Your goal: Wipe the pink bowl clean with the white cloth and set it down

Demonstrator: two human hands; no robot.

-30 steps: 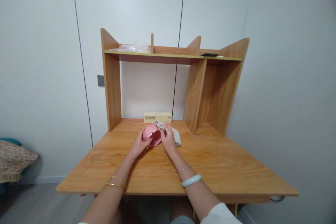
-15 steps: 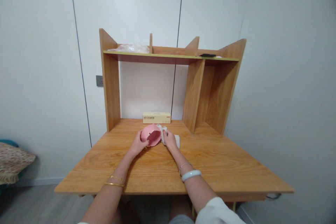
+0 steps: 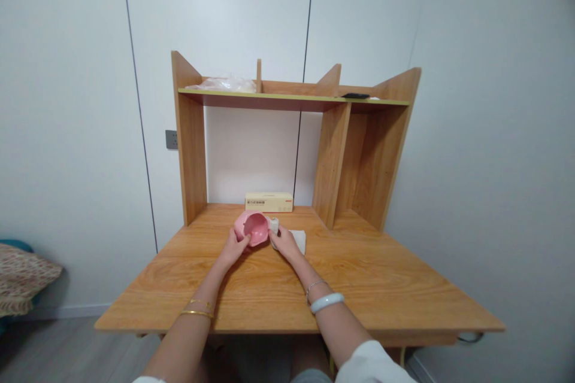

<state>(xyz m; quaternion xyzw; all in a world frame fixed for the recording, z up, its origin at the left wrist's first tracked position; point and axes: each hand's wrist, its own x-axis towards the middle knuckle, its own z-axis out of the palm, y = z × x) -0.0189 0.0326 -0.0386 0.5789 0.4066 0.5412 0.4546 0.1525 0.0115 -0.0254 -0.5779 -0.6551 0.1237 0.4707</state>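
Pink bowl (image 3: 254, 227): tilted, mouth nearward, gripped by left hand (image 3: 233, 247). White cloth (image 3: 274, 225): pinched in right hand (image 3: 284, 243), at bowl's right rim.

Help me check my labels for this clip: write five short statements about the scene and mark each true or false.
1. The left hand holds a pink bowl; the right hand holds a white cloth. True.
2. The bowl's opening faces straight down. False: it faces toward the camera.
3. A box stands on the desk beyond the bowl. True.
4. That box is dark blue. False: it is pale yellow.
5. Clear plastic lies on the upper shelf. True.
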